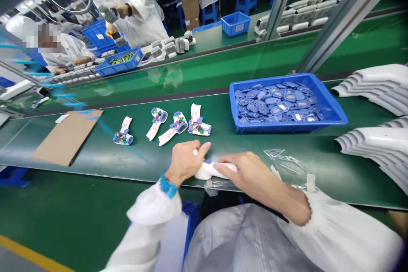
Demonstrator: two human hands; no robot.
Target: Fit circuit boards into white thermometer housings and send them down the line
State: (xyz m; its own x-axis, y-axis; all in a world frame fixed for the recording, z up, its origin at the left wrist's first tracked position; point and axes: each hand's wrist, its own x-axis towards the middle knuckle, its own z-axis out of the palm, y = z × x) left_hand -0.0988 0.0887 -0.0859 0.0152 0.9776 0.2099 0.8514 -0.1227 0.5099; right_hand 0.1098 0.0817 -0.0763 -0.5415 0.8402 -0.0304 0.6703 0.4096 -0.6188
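Observation:
My left hand (pixel 188 159) is closed around one end of a white plastic housing (pixel 204 173), low over the near edge of the green belt. The fingers of my right hand (pixel 253 174) are wrapped about its other end. A bit of blue shows between the hands; the rest of the piece is covered by my fingers. Just beyond lie several gun-shaped white housing halves (pixel 174 129) with circuit boards, wires and blue parts in them. Clear plastic film and thin strips (pixel 287 161) lie to the right of my right hand.
A blue bin (pixel 328 110) of blue plastic pieces stands behind my right hand. Stacked curved white shells (pixel 366 140) are at the right, flat cardboard (pixel 63 140) at the left. A metal post (pixel 344 21) rises behind the bin. Across the line, people in white coats work near grey devices (pixel 168 46).

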